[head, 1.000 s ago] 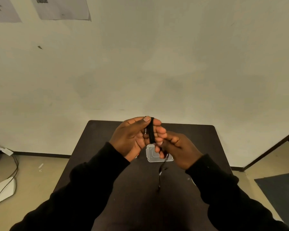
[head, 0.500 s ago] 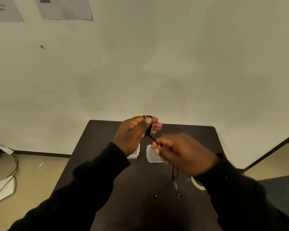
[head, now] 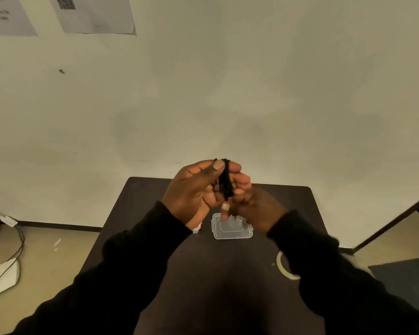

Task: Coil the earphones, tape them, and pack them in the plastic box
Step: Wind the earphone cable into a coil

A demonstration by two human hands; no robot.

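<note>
The black earphones (head: 226,181) are wound in a tight bundle around the fingers of my left hand (head: 194,192), with the thumb pressed on the coil. My right hand (head: 257,209) is directly below and to the right, touching the bundle's lower end and gripping the cord there. Both hands hover above the dark table (head: 136,201). The clear plastic box (head: 232,229) lies flat on the table just beneath my hands. A roll of tape (head: 284,267) rests on the table at the right, partly hidden by my right sleeve.
A small red-and-white object (head: 197,229) peeks out under my left wrist, next to the box. The table stands against a plain wall with papers (head: 92,13) stuck on it. Cables and a white device (head: 3,276) lie on the floor at left.
My right hand, which had pulled the loose cord out down and to the right, has come back up to the bundle. The dangling tail is no longer visible.
</note>
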